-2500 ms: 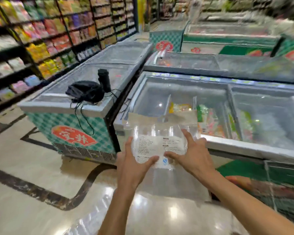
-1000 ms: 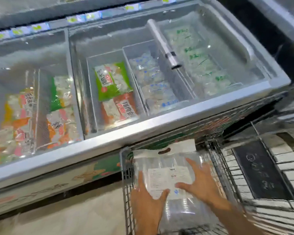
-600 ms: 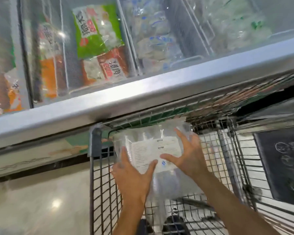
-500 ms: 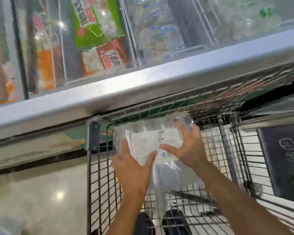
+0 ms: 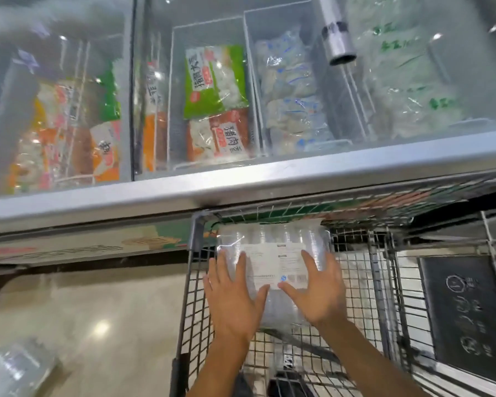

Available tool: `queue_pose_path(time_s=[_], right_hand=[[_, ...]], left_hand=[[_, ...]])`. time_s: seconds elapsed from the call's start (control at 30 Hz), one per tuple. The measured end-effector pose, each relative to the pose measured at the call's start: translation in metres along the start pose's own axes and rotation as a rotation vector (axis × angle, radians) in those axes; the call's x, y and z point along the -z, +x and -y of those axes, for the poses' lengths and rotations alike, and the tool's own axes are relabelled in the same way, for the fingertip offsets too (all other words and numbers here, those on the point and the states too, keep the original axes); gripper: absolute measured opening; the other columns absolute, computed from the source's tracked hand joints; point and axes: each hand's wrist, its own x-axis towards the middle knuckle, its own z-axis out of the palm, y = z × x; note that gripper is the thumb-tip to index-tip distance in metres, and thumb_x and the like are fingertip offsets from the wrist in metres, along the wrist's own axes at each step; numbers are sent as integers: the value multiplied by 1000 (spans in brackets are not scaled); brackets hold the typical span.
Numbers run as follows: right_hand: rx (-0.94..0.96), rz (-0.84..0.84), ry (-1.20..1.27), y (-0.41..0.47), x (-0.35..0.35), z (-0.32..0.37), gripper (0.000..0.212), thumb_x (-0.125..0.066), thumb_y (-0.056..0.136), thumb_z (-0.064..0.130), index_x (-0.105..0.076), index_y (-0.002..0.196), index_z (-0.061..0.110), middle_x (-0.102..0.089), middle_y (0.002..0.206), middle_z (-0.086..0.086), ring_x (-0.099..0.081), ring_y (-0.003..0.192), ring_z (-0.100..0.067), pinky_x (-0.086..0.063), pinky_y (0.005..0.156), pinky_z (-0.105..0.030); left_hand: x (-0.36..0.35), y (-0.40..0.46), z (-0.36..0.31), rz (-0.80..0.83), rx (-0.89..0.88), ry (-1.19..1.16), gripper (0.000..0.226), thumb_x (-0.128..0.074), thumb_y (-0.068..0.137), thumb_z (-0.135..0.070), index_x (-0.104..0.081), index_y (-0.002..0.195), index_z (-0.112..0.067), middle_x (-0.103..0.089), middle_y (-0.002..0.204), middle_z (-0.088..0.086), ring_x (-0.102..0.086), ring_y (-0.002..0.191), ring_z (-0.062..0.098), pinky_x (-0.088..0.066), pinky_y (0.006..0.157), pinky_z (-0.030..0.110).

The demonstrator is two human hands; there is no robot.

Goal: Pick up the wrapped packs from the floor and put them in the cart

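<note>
A clear wrapped pack (image 5: 272, 242) with a white label stands inside the wire cart (image 5: 196, 239), against the cart's far wall. My left hand (image 5: 232, 296) and my right hand (image 5: 318, 290) lie flat on its near face with fingers spread and thumbs on the label. Both stay in contact with the pack. Its lower part is hidden behind my hands. Another clear wrapped pack (image 5: 15, 371), blurred, lies on the floor at the lower left.
A chest freezer (image 5: 241, 187) with glass lids and bags of frozen food stands right behind the cart. A black panel with white markings (image 5: 464, 310) sits in the cart's right part. Shiny beige floor (image 5: 98, 310) spreads to the cart's left.
I carried the pack from in front of the freezers over the cart and lowered it inside. My fingers now lie flatter and more spread on it.
</note>
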Motion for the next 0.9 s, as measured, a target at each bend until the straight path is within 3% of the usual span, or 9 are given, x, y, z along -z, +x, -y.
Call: queue_pose_path(time_s=[0.07, 0.2, 0.33, 0.43, 0.57, 0.77, 0.9], right_hand=[[51, -6, -39, -16, 25, 21, 101, -36, 78, 92, -12, 161, 39, -5, 168, -14, -7, 156, -34, -23, 124, -51], [224, -9, -96, -55, 85, 91, 96, -34, 82, 90, -18, 160, 37, -13, 167, -16, -11, 155, -34, -19, 123, -48], [444, -58, -135, -105, 122, 186, 102, -20, 76, 92, -33, 157, 33, -26, 163, -19, -21, 151, -36, -25, 122, -50], [611, -121, -179, -157, 132, 270, 98, -23, 81, 93, -36, 156, 31, -34, 157, -21, -33, 144, -38, -36, 116, -49], [853, -187, -151, -244, 108, 378, 91, -32, 83, 85, -50, 148, 24, -45, 144, -23, -44, 132, -40, -45, 106, -51], [1232, -198, -57, -391, 43, 509, 78, -48, 85, 77, -56, 140, 22, -52, 133, -21, -52, 120, -41, -48, 100, -51], [1389, -179, -67, -464, 7, 576, 71, -47, 87, 78, -55, 134, 26, -54, 135, -15, -51, 125, -36, -45, 102, -52]], left_hand=[[38, -11, 11, -76, -2, -18, 81, -48, 86, -72, -43, 154, -28, -29, 165, 14, -26, 152, 36, -33, 119, 55], [123, -42, 59, -161, 120, -35, 82, -58, 85, -68, -39, 155, -31, -26, 167, 11, -22, 153, 34, -28, 121, 55], [201, -100, 132, -259, 265, -25, 82, -58, 85, -70, -39, 156, -32, -28, 166, 10, -25, 153, 34, -28, 120, 56], [249, -161, 204, -376, 439, -44, 81, -55, 85, -72, -43, 153, -30, -34, 163, 12, -30, 150, 36, -29, 119, 57], [299, -258, 306, -538, 658, -93, 84, -50, 84, -76, -41, 154, -29, -32, 164, 9, -26, 152, 34, -18, 124, 54], [360, -387, 436, -672, 824, 8, 85, -42, 82, -79, -47, 150, -28, -44, 156, 10, -37, 144, 36, -23, 119, 61], [387, -445, 502, -721, 886, 42, 80, -43, 82, -78, -53, 144, -29, -51, 150, 8, -43, 140, 36, -25, 117, 62]])
